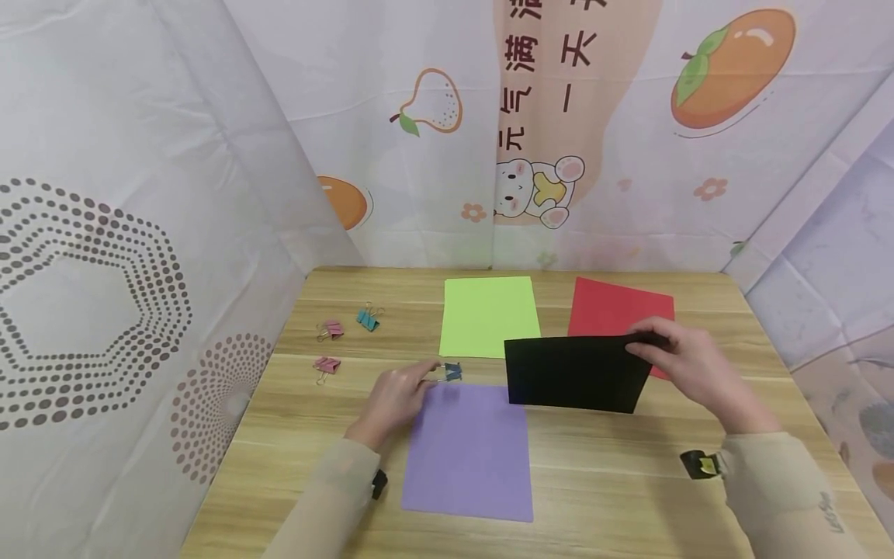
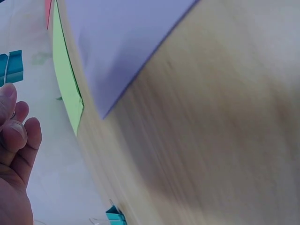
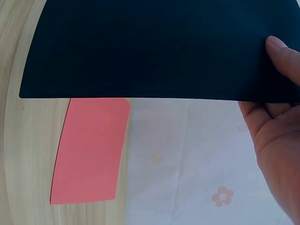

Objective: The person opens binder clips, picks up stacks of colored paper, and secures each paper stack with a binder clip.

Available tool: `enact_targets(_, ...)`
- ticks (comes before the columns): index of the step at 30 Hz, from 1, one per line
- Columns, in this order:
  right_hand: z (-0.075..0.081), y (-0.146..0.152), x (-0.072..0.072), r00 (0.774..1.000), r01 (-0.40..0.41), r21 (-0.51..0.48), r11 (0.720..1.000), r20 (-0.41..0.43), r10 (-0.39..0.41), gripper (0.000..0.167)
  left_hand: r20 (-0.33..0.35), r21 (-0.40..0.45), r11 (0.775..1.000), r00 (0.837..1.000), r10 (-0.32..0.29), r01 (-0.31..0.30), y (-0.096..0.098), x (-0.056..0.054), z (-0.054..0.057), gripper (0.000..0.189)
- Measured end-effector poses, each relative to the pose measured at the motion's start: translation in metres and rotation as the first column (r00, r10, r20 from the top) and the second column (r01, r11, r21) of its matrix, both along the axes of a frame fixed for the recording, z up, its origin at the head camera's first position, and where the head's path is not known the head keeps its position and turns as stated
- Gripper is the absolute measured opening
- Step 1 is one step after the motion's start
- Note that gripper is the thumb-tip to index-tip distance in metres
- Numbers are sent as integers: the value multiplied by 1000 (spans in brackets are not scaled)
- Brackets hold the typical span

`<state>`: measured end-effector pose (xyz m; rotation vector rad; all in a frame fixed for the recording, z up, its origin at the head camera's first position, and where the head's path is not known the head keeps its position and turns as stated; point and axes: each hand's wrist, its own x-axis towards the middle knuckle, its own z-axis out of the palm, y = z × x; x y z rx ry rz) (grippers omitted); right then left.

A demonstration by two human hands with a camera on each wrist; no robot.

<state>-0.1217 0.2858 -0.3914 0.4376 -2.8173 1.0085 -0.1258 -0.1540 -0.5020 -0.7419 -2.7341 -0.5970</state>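
Note:
My left hand (image 1: 396, 400) pinches a teal-blue binder clip (image 1: 452, 372) by its wire handles, above the far edge of a purple sheet (image 1: 469, 458). In the left wrist view the clip (image 2: 13, 66) stands up from the thumb and fingertips. Over on the right, my right hand (image 1: 687, 361) holds a black sheet (image 1: 576, 376) by its upper right corner, thumb on the near face. The black sheet is tilted upright and overlaps part of a red sheet (image 1: 618, 307) behind it. The right wrist view shows the thumb pressed on the black sheet (image 3: 150, 51).
A lime-green sheet (image 1: 489, 314) lies at the back middle of the wooden table (image 1: 279, 466). At the back left are two pink binder clips, one pink clip (image 1: 327, 363) nearer, and another teal clip (image 1: 368, 319). A printed curtain (image 1: 433, 186) hangs behind the table.

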Motion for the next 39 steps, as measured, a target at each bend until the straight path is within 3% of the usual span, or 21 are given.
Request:
enact_targets(10,-4,-8,-3,1000,-29,-25,999,12,29,17,-64,-2,998,996,-56,56,13,-4,8,24)
enact_targets(21,-7,-14,-5,999,-49,-39,998,14,50,19,-62,-16,997,995,-75,74,29,-5,21,23)
enact_targets(39,-10,-17,-7,998,-63,-36,997,6,63,20,-120,-4,993,986,-116,117,40,-6,24,24)
